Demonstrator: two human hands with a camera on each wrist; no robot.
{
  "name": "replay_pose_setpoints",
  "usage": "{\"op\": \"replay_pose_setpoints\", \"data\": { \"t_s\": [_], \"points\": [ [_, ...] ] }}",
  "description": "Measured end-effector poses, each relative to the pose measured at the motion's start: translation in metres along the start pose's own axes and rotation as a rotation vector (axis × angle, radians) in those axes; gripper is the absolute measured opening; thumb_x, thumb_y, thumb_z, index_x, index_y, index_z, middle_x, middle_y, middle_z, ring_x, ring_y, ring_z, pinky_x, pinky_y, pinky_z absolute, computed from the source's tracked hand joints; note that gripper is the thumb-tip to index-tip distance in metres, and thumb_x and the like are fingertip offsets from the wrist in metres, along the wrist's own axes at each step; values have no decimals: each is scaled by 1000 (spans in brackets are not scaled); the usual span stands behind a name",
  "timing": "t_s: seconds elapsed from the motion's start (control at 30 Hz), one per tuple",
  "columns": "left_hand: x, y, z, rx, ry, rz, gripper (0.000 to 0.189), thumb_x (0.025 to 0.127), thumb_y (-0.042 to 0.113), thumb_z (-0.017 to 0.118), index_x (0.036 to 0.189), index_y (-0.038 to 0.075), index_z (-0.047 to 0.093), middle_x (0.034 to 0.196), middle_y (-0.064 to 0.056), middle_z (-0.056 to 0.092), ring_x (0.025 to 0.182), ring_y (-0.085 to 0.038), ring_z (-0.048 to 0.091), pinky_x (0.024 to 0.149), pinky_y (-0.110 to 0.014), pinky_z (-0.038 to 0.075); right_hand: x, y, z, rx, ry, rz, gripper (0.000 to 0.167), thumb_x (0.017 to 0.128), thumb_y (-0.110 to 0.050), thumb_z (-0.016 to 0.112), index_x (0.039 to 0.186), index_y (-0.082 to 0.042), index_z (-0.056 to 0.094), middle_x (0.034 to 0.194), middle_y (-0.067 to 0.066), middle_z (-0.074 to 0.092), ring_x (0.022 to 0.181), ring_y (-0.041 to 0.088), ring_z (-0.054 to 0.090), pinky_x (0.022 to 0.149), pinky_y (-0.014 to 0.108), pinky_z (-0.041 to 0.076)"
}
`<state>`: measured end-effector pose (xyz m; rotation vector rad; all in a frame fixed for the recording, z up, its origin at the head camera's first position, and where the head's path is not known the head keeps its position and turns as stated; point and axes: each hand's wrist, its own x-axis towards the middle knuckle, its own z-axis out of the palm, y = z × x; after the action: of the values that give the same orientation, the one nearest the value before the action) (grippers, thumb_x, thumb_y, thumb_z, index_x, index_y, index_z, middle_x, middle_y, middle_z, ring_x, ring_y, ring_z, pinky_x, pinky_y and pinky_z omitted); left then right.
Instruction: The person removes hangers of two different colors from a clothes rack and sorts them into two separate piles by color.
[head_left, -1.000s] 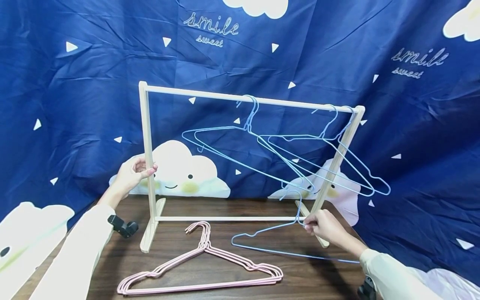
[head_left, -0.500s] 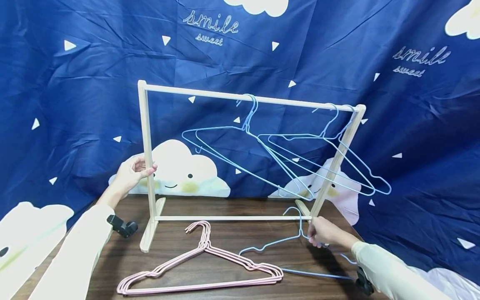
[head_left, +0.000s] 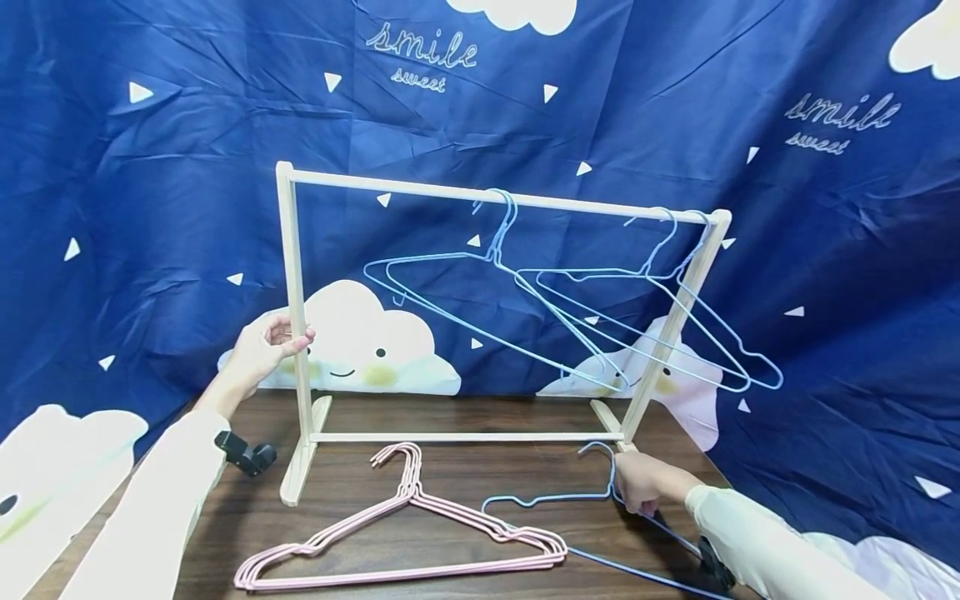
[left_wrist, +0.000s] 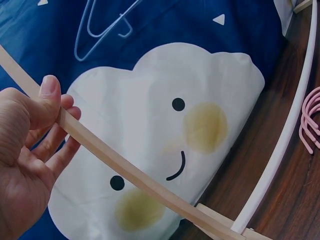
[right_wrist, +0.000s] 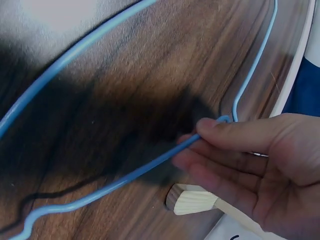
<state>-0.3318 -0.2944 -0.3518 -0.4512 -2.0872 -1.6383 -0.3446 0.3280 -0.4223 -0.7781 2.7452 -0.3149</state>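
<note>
My left hand point(head_left: 258, 354) grips the left post point(head_left: 293, 250) of a pale wooden clothes rack, thumb on one side and fingers on the other. In the left wrist view, the thumb presses on that post point(left_wrist: 115, 162). At the lower right, my right hand point(head_left: 648, 482) pinches a blue wire hanger point(head_left: 570, 497) at its shoulder, beside the hook's neck. This hanger lies low over the table, its hook pointing toward the rack. Seen from the right wrist, thumb and fingertips hold the blue wire point(right_wrist: 155, 162) close above the wood.
Several blue hangers hang from the rack's top bar point(head_left: 420, 190), some mid-bar and some near the right post point(head_left: 693, 275). A stack of pink hangers point(head_left: 405, 573) lies on the brown table point(head_left: 360, 533) at the front. Behind stands a blue cloth point(head_left: 187, 208) with clouds.
My right hand has lowered the blue hanger toward the table and turned it, its hook coming down and nearer. The left hand stays on the post.
</note>
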Motion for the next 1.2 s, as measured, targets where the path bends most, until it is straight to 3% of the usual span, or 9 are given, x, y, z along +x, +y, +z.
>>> {"op": "replay_pose_setpoints", "data": {
  "t_s": [0.2, 0.4, 0.6, 0.87, 1.2],
  "points": [
    [-2, 0, 0, -19, -3, 7, 30, 93, 1, 71, 110, 25, 63, 94, 20, 74, 88, 5, 71, 77, -10, 54, 2, 2, 2, -27, 24, 96, 26, 61, 15, 70, 52, -6, 58, 45, 12, 62, 42, 29, 67, 40, 34, 56],
    [-1, -1, 0, 6, 1, 9, 28, 94, -1, 70, 113, 18, 63, 94, 22, 74, 89, 5, 70, 77, -10, 54, 5, 5, 2, -54, 44, 102, 25, 61, 13, 72, 51, -5, 59, 44, 14, 62, 41, 27, 66, 41, 35, 56],
    [1, -3, 0, 26, 9, -8, 32, 94, -4, 68, 112, 22, 62, 93, 24, 73, 89, 7, 70, 78, -9, 54, 6, 11, 2, -81, 91, 134, 25, 62, 10, 77, 53, -7, 60, 44, 8, 62, 40, 22, 66, 40, 29, 54],
    [1, -4, -2, -8, -7, 13, 27, 93, 4, 72, 115, 17, 62, 96, 20, 75, 92, -1, 73, 79, -11, 56, 6, 12, 0, -74, 67, 94, 24, 65, 9, 79, 54, -6, 63, 46, 8, 64, 42, 22, 66, 40, 28, 54],
    [1, -3, -1, 22, -7, 6, 29, 94, 1, 70, 115, 18, 61, 95, 23, 73, 91, 4, 72, 79, -10, 55, 4, 10, -7, -11, 33, 116, 22, 65, 10, 79, 56, -4, 65, 48, 9, 65, 44, 25, 68, 41, 31, 55]
  ]
}}
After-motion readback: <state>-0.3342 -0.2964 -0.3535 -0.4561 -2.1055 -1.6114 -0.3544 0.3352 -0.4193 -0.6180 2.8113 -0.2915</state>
